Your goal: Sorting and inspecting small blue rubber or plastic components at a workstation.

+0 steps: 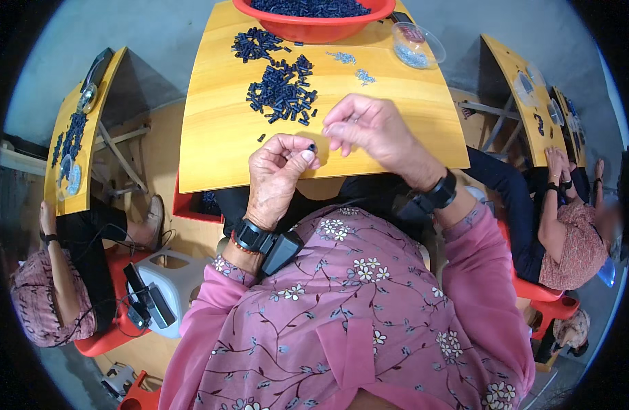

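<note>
— Progress is judged as early: a red basin (314, 27) is seen heaped with dark blue parts at the far edge of the yellow table (212, 137), and two loose piles (281, 89) are spread before it.

— What is counted?

— One basin, one clear bowl (417, 46) of small pale bits, two piles; single parts cannot be counted.

— And the hands?

— One small dark part (312, 147) is pinched in the left hand (277, 174) at the table's near edge. The right hand (369, 130) fingers are pressed together beside it; whether anything is held cannot be told.

Single head-worn fisheye, looking steeply down, close over yellow table (219, 137); edges bend at rim.
</note>
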`<state>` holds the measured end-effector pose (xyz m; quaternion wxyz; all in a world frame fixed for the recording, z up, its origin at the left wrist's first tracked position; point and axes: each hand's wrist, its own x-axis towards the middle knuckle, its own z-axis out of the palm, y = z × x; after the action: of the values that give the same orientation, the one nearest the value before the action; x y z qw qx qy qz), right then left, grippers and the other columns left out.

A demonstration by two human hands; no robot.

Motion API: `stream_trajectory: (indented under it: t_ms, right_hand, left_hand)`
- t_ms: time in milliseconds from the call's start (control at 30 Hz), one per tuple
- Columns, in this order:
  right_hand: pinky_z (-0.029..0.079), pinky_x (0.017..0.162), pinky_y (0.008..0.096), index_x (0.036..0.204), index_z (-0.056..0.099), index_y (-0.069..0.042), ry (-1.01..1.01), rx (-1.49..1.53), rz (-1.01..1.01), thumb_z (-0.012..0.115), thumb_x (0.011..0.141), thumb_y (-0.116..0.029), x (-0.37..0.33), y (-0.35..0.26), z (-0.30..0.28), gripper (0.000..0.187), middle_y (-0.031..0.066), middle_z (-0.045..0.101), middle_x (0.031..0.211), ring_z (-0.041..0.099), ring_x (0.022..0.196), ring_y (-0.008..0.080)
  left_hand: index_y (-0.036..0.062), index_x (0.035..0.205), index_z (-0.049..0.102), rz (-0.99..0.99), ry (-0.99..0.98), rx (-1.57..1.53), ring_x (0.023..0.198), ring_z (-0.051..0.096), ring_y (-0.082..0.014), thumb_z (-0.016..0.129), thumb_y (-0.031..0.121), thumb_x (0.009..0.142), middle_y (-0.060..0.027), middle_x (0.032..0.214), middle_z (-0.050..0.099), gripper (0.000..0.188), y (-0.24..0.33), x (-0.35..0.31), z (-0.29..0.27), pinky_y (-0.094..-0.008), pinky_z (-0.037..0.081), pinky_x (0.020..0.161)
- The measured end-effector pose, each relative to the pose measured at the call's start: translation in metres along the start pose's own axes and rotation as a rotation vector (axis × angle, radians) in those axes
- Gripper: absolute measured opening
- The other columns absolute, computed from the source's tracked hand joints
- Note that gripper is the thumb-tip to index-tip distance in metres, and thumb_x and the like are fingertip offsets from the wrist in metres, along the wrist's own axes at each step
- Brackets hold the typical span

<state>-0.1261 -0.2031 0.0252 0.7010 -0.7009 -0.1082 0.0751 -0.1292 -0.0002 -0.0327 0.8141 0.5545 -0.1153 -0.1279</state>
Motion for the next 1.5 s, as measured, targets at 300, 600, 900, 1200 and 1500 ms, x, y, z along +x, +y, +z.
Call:
stream_trajectory:
  t_ms: [300, 600, 900, 1200, 1500]
  right_hand:
    - [0.050, 0.059, 0.0215, 0.095, 0.067, 0.000, 0.038, -0.013, -0.058, 0.066, 0.088, -0.005, 0.001, 0.014, 0.021, 0.009, 0.0020, 0.067, 0.084, 0.061, 0.070, 0.0062]
    - [0.050, 0.058, 0.0216, 0.095, 0.067, 0.001, 0.060, -0.092, -0.090, 0.067, 0.088, -0.007, 0.000, 0.012, 0.021, 0.011, 0.0031, 0.069, 0.084, 0.060, 0.067, 0.0062]
    - [0.047, 0.062, 0.0226, 0.095, 0.068, 0.001, 0.060, -0.242, -0.204, 0.065, 0.088, -0.005, -0.003, 0.016, 0.026, 0.010, 0.0035, 0.065, 0.083, 0.058, 0.069, 0.0064]
    - [0.048, 0.064, 0.0238, 0.099, 0.068, 0.000, 0.044, -0.063, -0.160, 0.062, 0.087, 0.001, -0.009, 0.011, 0.028, 0.014, 0.0040, 0.061, 0.086, 0.059, 0.072, 0.0105]
    - [0.051, 0.070, 0.0233, 0.090, 0.065, 0.001, -0.090, -0.599, -0.432, 0.062, 0.087, 0.004, -0.001, 0.006, 0.024, 0.005, 0.0027, 0.060, 0.084, 0.063, 0.079, 0.0108]
  left_hand:
    - [-0.0043, 0.101, 0.063, -0.021, 0.001, -0.027, 0.072, 0.063, -0.0117, 0.063, 0.000, 0.090, -0.0089, 0.090, 0.068, 0.013, 0.010, 0.000, 0.001, -0.0248, 0.053, 0.069]
    - [-0.0029, 0.101, 0.062, -0.039, -0.037, -0.042, 0.069, 0.064, -0.0135, 0.065, 0.006, 0.090, -0.0099, 0.089, 0.067, 0.014, 0.010, 0.000, -0.001, -0.0268, 0.056, 0.065]
    - [-0.0032, 0.103, 0.062, -0.040, -0.073, -0.079, 0.069, 0.063, -0.0132, 0.062, 0.009, 0.094, -0.0089, 0.090, 0.067, 0.015, 0.005, 0.002, -0.006, -0.0281, 0.056, 0.065]
    - [-0.0012, 0.105, 0.060, -0.121, -0.133, -0.309, 0.069, 0.061, -0.0121, 0.059, 0.015, 0.096, -0.0063, 0.086, 0.064, 0.018, 0.009, 0.002, -0.003, -0.0293, 0.057, 0.065]
    - [-0.0023, 0.107, 0.060, -0.206, -0.089, -0.332, 0.073, 0.062, -0.0119, 0.057, 0.009, 0.096, -0.0069, 0.088, 0.064, 0.016, 0.000, -0.001, -0.005, -0.0303, 0.058, 0.070]
